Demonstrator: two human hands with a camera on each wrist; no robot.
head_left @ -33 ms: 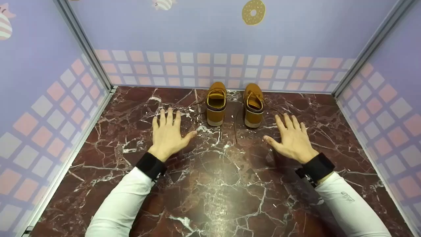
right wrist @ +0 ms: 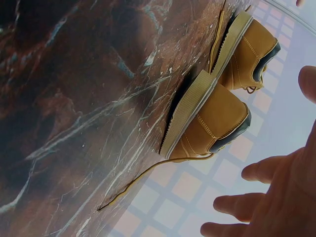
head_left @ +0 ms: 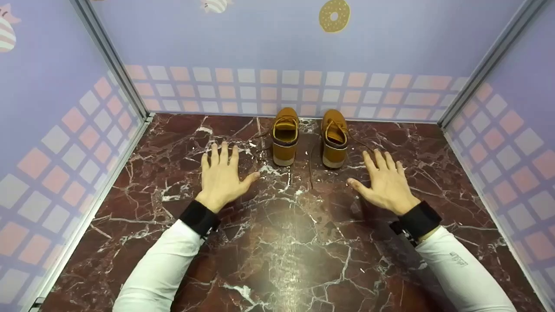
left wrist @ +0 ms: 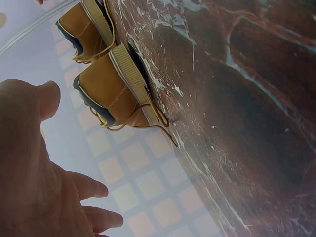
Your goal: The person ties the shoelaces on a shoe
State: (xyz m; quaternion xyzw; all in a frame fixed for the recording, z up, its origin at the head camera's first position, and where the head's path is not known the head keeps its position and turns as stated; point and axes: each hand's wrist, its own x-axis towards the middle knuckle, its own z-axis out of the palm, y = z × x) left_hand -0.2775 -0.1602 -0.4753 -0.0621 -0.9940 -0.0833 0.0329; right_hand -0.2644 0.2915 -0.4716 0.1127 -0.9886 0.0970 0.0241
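Note:
Two tan lace-up shoes stand upright side by side near the back wall, toes away from me: the left shoe [head_left: 285,138] and the right shoe [head_left: 334,139]. Their laces [head_left: 311,171] trail loose onto the surface on both sides of each shoe. My left hand [head_left: 221,178] is spread flat with straight fingers, to the left of the left shoe and apart from it. To the right of the right shoe, my right hand [head_left: 386,184] is spread likewise and holds nothing. Both wrist views show the shoes' thick pale soles and dark collars beyond the fingers.
The surface is dark red marble-patterned [head_left: 286,242] with white veins. Purple panels with pink and white squares enclose it: a back wall [head_left: 277,47], a left wall [head_left: 47,121] and a right wall [head_left: 520,112]. Black bands circle both wrists.

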